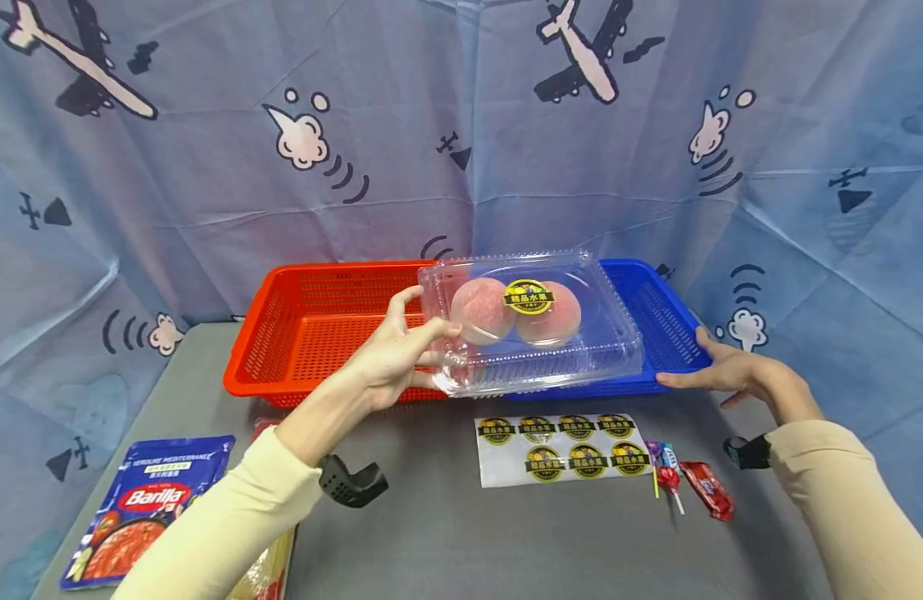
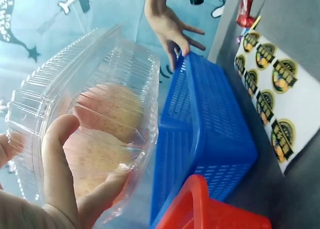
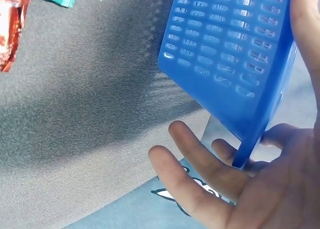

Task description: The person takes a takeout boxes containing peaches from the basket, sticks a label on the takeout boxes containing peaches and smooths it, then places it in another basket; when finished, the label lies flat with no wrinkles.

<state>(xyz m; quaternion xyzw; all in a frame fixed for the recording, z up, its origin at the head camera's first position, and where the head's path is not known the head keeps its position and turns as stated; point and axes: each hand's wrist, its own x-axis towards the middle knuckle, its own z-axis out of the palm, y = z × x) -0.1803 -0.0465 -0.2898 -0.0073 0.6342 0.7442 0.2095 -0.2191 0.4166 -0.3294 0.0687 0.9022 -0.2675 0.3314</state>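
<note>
My left hand (image 1: 389,358) grips the left end of a clear plastic clamshell box (image 1: 607,350), thumb on the near side. Two pink, peach-like fruits (image 1: 482,311) show inside, and a round black-and-yellow sticker (image 1: 529,297) is on the lid. The box is tilted and overlaps both baskets in the head view. My right hand (image 1: 754,379) is at the right corner of the blue basket (image 1: 656,317). Its thumb and a finger straddle the rim, while other fingers (image 3: 180,181) spread outside. The box hides part of the blue basket.
A red basket (image 1: 277,329) stands left of the blue one. In front lie a sheet of round stickers (image 1: 506,454), a lollipop (image 1: 669,477) and a red wrapped snack (image 1: 710,490). A Barilla pouch (image 1: 149,508) and a yellow-red packet (image 1: 273,567) lie at left, the packet partly under my arm.
</note>
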